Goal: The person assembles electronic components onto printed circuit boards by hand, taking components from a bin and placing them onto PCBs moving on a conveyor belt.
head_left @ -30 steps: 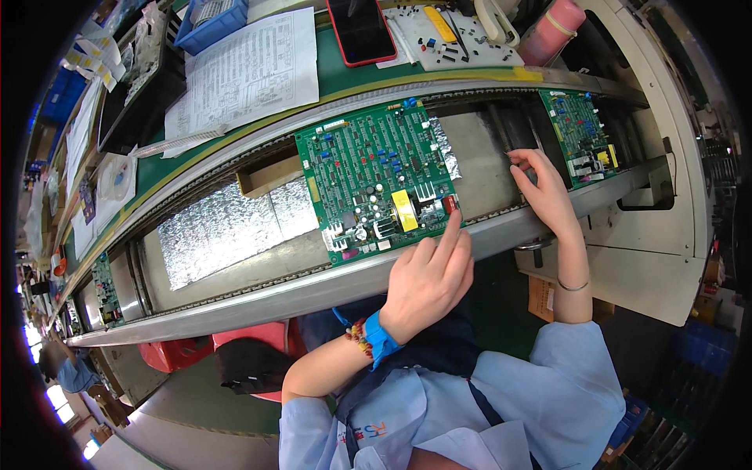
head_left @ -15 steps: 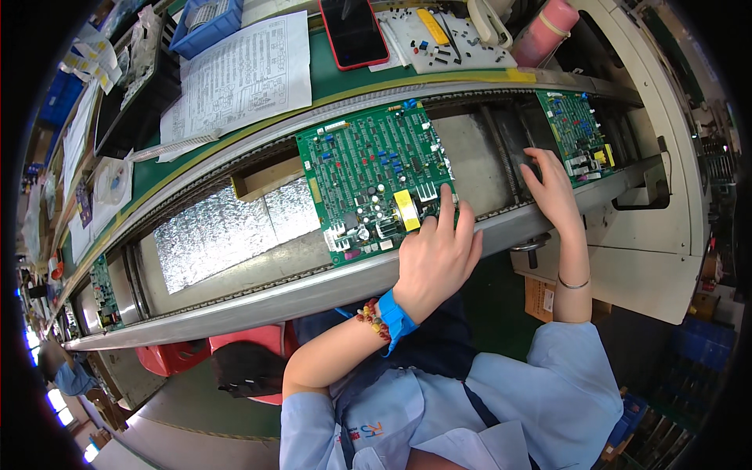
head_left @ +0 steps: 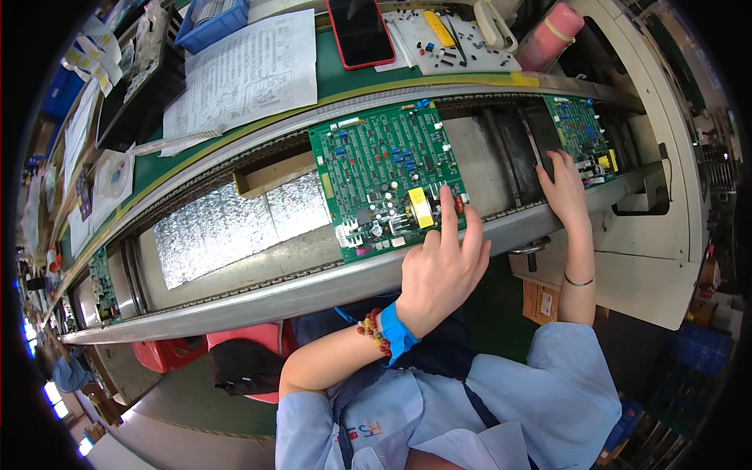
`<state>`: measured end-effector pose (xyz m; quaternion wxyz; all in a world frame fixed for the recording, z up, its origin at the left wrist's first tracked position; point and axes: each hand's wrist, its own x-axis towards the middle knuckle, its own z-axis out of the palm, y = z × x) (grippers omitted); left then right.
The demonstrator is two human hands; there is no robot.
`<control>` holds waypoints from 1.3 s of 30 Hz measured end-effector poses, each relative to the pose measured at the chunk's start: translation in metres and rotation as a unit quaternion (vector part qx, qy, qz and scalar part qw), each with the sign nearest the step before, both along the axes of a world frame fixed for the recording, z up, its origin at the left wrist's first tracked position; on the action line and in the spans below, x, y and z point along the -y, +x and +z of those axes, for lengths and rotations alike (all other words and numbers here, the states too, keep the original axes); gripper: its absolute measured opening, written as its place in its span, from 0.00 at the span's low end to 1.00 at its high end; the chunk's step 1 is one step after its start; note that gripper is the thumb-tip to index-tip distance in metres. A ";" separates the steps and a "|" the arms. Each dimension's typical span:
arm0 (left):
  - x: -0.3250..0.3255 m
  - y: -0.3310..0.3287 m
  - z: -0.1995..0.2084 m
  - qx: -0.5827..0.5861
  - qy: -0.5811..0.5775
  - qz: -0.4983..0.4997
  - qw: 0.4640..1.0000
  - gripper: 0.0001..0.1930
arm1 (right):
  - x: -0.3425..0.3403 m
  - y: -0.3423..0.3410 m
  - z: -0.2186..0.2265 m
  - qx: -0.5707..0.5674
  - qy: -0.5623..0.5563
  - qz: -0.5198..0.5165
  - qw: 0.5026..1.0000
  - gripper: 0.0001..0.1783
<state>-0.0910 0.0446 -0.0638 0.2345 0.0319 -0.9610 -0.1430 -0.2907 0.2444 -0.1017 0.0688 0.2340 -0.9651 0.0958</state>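
A green circuit board (head_left: pixel 385 168) crowded with parts lies across the conveyor rails in front of me. My left hand (head_left: pixel 445 274) is over its lower right corner, index finger stretched toward the silver heat sinks beside a yellow transformer (head_left: pixel 421 207); I cannot tell whether the fingertip touches. This hand is open and wears a blue wrist strap (head_left: pixel 398 329). Farther right, my right hand (head_left: pixel 565 192) is open with spread fingers, next to the lower left side of a second green circuit board (head_left: pixel 578 129). Part of that board's lower left edge is hidden behind the fingers.
A metal front rail (head_left: pixel 258 294) runs along the conveyor, with a crank handle (head_left: pixel 530 251) below its right part. Behind are a phone (head_left: pixel 360 35), printed sheets (head_left: pixel 251 74), a pink bottle (head_left: pixel 551 37) and loose small components on a white mat (head_left: pixel 478 59). A machine housing (head_left: pixel 658 258) stands right.
The nearer circuit board has slid a little to the right along the rails. My right hand has shifted right, closer to the second board. My left hand stays near the nearer board's corner.
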 end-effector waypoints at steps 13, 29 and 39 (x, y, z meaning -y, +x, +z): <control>0.017 0.020 -0.001 -0.117 -0.002 -0.129 0.985 0.19 | -0.017 -0.024 -0.008 0.013 0.011 -0.028 0.999 0.21; 0.082 0.086 -0.028 -0.165 0.100 0.062 0.979 0.17 | -0.093 -0.122 -0.037 -0.012 0.179 -0.187 0.966 0.24; 0.087 0.083 -0.029 -0.161 0.114 0.046 0.979 0.18 | -0.127 -0.165 -0.053 0.026 0.214 -0.264 0.940 0.28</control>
